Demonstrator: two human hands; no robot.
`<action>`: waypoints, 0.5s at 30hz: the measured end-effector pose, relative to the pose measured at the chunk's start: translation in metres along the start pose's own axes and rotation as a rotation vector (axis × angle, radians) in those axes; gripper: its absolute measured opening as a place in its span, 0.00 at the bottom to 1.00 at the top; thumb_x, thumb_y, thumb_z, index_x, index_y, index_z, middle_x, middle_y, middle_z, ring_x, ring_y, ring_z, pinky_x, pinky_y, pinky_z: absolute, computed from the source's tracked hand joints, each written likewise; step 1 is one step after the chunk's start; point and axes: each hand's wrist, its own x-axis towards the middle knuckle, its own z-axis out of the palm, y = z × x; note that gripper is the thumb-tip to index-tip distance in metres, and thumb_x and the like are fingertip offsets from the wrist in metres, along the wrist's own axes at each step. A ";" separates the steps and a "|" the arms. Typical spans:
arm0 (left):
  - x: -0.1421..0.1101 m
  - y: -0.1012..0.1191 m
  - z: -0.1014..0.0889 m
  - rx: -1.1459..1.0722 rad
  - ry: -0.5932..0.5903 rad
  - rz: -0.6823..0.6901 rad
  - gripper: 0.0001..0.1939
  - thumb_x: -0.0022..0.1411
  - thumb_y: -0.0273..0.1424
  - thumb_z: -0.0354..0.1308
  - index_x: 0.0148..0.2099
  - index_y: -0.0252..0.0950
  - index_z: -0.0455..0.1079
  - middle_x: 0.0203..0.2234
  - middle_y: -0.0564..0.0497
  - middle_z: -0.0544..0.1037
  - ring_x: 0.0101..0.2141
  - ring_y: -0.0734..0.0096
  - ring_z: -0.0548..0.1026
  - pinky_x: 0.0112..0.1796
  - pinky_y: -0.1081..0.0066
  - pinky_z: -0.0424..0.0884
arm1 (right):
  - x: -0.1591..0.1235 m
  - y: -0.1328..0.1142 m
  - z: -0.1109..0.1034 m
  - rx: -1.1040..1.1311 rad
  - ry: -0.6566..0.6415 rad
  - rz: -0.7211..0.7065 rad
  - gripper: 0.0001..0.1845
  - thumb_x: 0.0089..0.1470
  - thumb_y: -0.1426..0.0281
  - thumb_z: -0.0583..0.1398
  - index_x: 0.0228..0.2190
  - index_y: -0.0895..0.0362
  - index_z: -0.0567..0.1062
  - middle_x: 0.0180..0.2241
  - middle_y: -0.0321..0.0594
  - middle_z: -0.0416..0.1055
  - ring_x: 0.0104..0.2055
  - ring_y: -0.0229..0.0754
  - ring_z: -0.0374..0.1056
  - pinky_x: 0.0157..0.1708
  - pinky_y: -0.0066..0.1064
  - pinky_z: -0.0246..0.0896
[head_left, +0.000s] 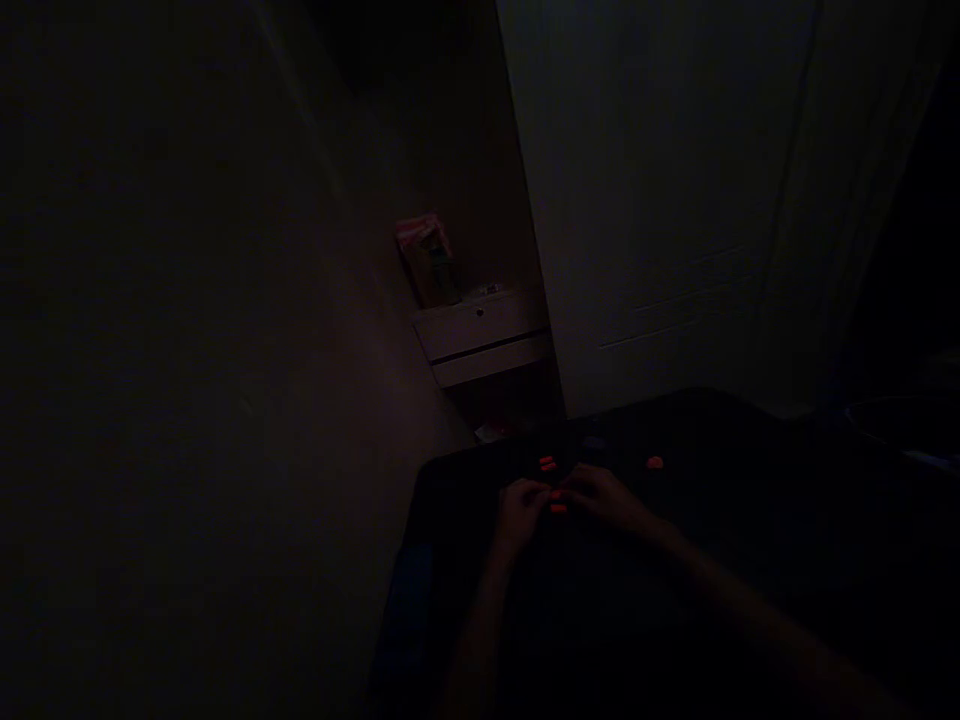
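The picture is very dark. On a dark surface (pixel 645 580), my left hand (pixel 521 507) and my right hand (pixel 602 492) meet with fingertips pinched at a small red piece (pixel 556 494) between them. Its exact kind is too dim to tell. Just below the fingertips lies another small red piece (pixel 559 509). Beyond my hands is a pair of short red pieces (pixel 547 464), side by side. A rounded orange-red piece (pixel 655 463) lies apart, to the right of my right hand.
A faint dark block (pixel 594 443) rests near the surface's far edge. Behind it stands a pale drawer unit (pixel 480 330) with a red-topped box or bag (pixel 426 258) on it. A wall (pixel 225 400) rises at left, a pale panel (pixel 660 200) at the back right.
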 end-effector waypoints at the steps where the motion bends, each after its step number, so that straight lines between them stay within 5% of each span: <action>1: 0.000 -0.001 0.000 -0.008 0.002 0.001 0.05 0.58 0.28 0.64 0.37 0.37 0.81 0.34 0.47 0.84 0.37 0.63 0.80 0.39 0.67 0.74 | 0.000 0.001 0.001 0.001 0.006 -0.007 0.10 0.59 0.63 0.63 0.35 0.55 0.81 0.36 0.42 0.78 0.38 0.44 0.74 0.39 0.32 0.66; 15: 0.001 0.005 0.000 -0.245 0.025 -0.065 0.12 0.55 0.37 0.67 0.38 0.35 0.82 0.35 0.45 0.85 0.38 0.59 0.82 0.43 0.64 0.75 | 0.001 -0.017 0.003 0.096 0.015 -0.024 0.13 0.62 0.63 0.60 0.44 0.54 0.80 0.46 0.43 0.80 0.48 0.47 0.75 0.51 0.35 0.67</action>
